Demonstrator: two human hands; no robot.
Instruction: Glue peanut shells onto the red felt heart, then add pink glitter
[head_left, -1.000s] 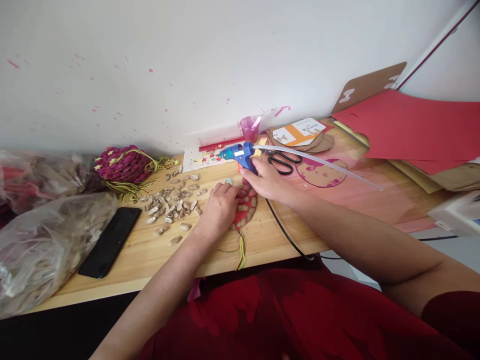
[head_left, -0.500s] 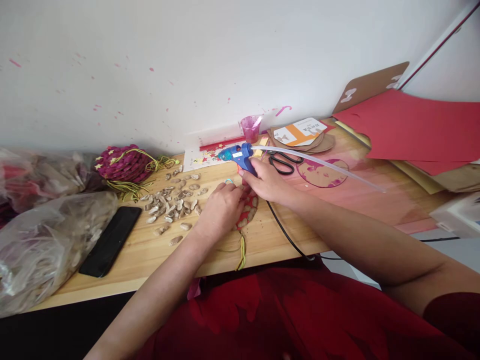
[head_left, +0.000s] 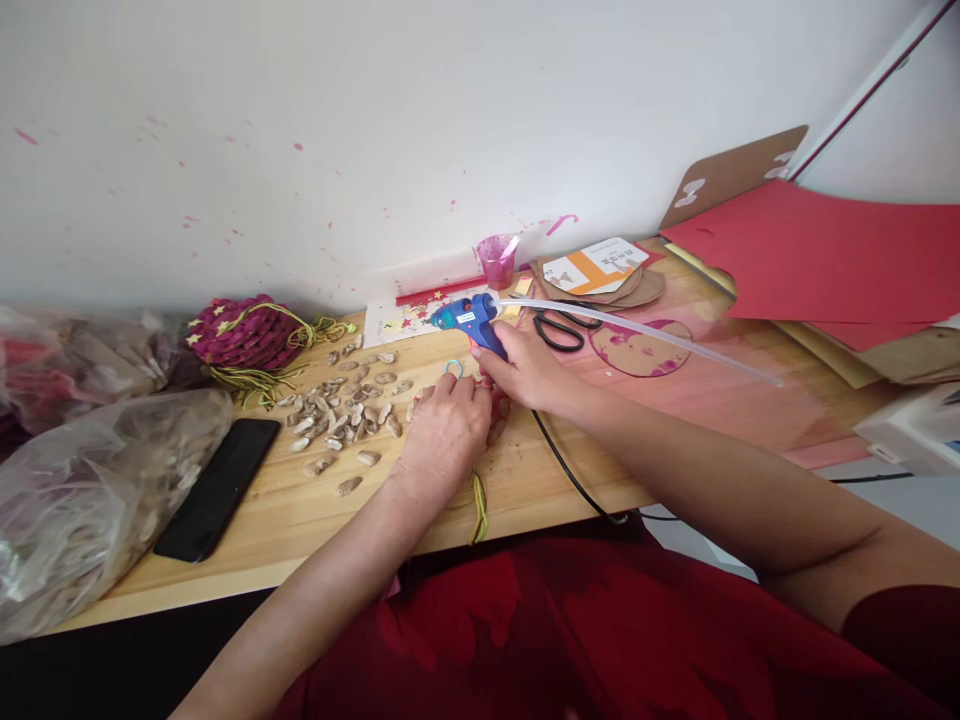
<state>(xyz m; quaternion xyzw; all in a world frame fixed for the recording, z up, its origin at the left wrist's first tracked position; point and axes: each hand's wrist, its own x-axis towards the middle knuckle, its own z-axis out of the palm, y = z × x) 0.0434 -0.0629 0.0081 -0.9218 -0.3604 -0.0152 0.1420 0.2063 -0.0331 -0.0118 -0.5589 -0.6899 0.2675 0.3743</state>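
My right hand is wrapped round the handle of a blue glue gun, whose nozzle points left and whose long clear glue stick trails right. My left hand lies over a red piece set with peanut shells, fingers closed on it and covering most of it. A light blue loop shows just beyond my left fingers. Yellow-green cords hang from the piece at the table's front edge. Loose peanut shells are scattered left of my left hand.
At the left are a phone, a plastic bag and a purple shell ornament. Behind my hands stand a pink cup and black scissors. Red paper lies at the right; a black cable runs off the front edge.
My left hand has shifted slightly right and down over the red piece, hiding more of it. The glue gun stays in my right hand, slightly lower and further left.
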